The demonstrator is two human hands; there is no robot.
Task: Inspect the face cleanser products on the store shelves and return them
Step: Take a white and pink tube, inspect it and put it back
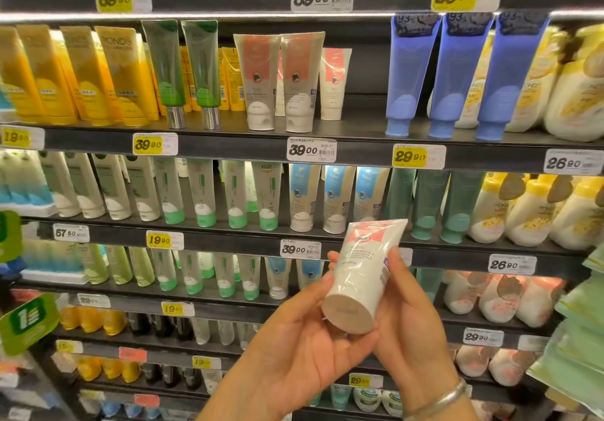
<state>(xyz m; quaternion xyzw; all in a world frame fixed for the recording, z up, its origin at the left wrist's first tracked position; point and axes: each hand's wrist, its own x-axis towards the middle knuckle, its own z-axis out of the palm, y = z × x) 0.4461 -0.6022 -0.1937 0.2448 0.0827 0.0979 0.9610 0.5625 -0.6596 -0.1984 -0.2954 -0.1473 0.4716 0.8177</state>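
In the head view, both hands hold one white tube with a red top (362,276) up in front of the store shelves (228,146), its round cap end tipped toward the camera. The left hand (304,339) cups it from below and the right hand (411,316) wraps its side. More tubes like it (277,80) stand on an upper shelf.

Tube (362,276) between both hands (304,345), before the stocked shelves (228,146).
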